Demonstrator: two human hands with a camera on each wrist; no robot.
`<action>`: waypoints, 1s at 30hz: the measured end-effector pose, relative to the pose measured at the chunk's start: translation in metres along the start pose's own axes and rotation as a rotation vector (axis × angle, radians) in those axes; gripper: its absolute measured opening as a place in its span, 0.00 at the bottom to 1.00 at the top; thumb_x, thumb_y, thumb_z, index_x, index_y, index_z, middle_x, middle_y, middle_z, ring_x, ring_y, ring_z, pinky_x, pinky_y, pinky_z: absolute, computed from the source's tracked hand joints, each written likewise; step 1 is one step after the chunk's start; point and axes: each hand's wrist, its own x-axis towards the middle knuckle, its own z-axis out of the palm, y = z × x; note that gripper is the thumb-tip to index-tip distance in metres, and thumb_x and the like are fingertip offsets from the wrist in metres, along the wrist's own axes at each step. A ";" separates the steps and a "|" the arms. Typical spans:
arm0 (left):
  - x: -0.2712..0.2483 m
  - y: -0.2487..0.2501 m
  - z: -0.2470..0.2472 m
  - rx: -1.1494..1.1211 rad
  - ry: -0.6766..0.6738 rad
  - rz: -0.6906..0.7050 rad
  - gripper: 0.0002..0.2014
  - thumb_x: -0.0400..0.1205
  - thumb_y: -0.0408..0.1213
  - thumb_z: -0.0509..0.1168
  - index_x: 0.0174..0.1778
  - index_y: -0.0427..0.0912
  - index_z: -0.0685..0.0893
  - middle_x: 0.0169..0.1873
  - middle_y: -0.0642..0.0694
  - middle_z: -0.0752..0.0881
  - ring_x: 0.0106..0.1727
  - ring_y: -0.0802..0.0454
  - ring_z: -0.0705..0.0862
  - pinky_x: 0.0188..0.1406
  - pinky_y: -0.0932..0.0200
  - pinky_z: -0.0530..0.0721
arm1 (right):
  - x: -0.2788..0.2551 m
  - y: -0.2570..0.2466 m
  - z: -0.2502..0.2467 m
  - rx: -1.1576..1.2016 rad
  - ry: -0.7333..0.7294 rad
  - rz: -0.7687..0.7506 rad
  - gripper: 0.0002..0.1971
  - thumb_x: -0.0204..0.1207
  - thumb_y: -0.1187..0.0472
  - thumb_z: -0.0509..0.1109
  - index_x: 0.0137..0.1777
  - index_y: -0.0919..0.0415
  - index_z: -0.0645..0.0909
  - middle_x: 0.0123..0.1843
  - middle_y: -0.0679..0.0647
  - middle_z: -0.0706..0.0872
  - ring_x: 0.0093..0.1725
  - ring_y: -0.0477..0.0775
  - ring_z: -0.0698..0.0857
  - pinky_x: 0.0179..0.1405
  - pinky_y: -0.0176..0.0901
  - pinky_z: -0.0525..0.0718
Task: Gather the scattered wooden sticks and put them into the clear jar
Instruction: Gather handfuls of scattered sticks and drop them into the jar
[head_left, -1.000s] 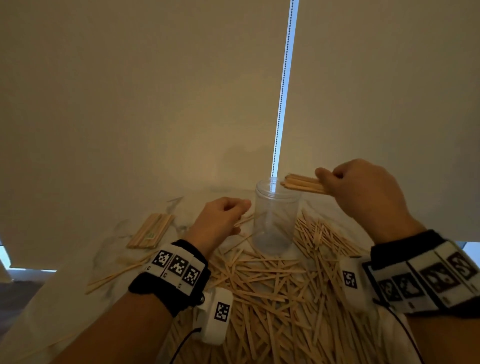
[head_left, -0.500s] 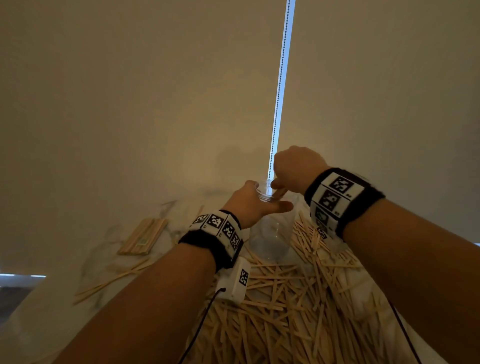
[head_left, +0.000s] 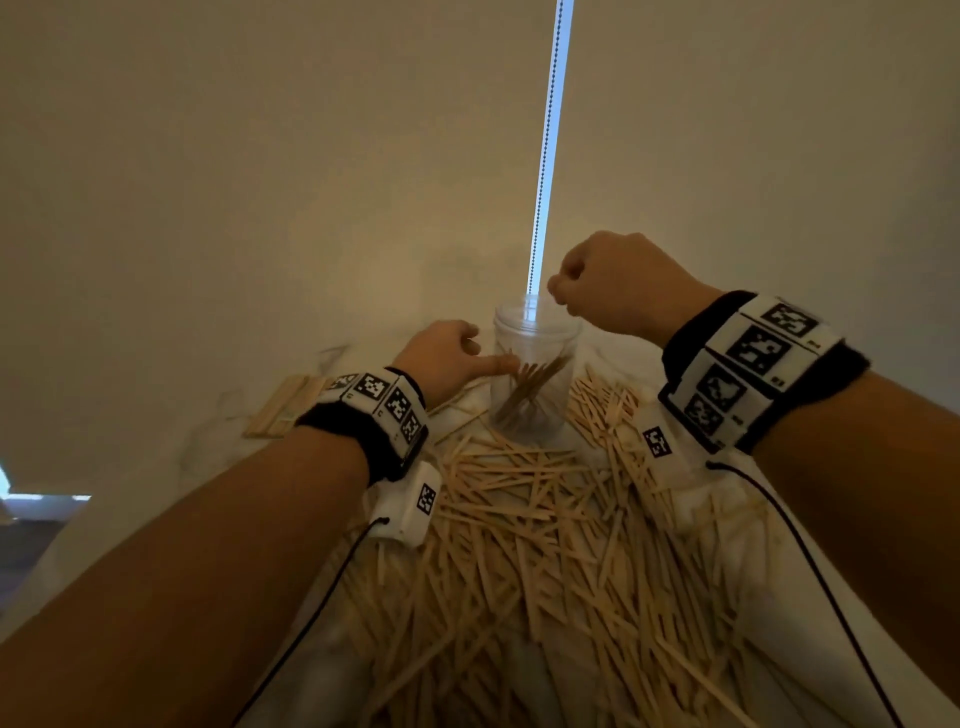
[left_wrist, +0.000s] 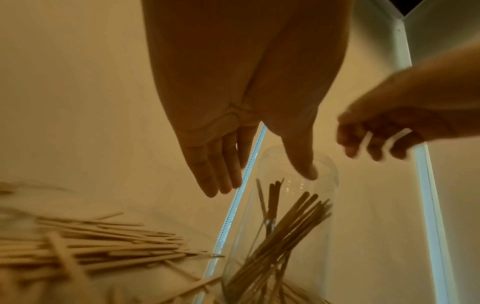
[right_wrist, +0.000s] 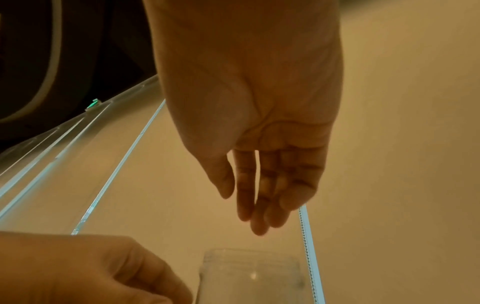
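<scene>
Clear jar: upright on table, a bundle of sticks leaning inside. Loose sticks: heaped in front of it. Left hand: fingers straight, thumb apparently touching the jar's side. Right hand: above the rim, relaxed, empty.

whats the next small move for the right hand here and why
Probably lower the empty right hand to the loose wooden sticks heaped on the white table and gather another bunch. Its fingers hang relaxed above the clear plastic jar, which holds only a few sticks, while the left hand steadies it.
</scene>
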 end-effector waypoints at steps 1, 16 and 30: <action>-0.010 -0.004 -0.007 0.047 -0.009 -0.002 0.39 0.72 0.61 0.77 0.73 0.40 0.80 0.63 0.46 0.86 0.59 0.52 0.85 0.59 0.57 0.79 | -0.013 0.004 -0.003 0.016 -0.057 0.042 0.16 0.81 0.50 0.64 0.46 0.60 0.89 0.44 0.53 0.91 0.45 0.56 0.88 0.49 0.47 0.86; -0.206 -0.015 -0.098 0.866 -0.696 -0.452 0.37 0.75 0.72 0.62 0.42 0.36 0.88 0.31 0.48 0.93 0.31 0.54 0.91 0.40 0.60 0.88 | -0.185 0.058 0.009 -0.398 -0.778 0.486 0.40 0.80 0.28 0.48 0.39 0.64 0.86 0.29 0.54 0.89 0.27 0.50 0.85 0.40 0.41 0.81; -0.224 -0.005 -0.018 0.997 -0.306 -0.041 0.24 0.83 0.56 0.66 0.27 0.43 0.75 0.27 0.47 0.80 0.29 0.52 0.78 0.34 0.54 0.83 | -0.185 0.009 0.037 -0.218 -0.700 0.285 0.28 0.84 0.39 0.59 0.55 0.64 0.87 0.55 0.57 0.89 0.56 0.57 0.89 0.61 0.49 0.85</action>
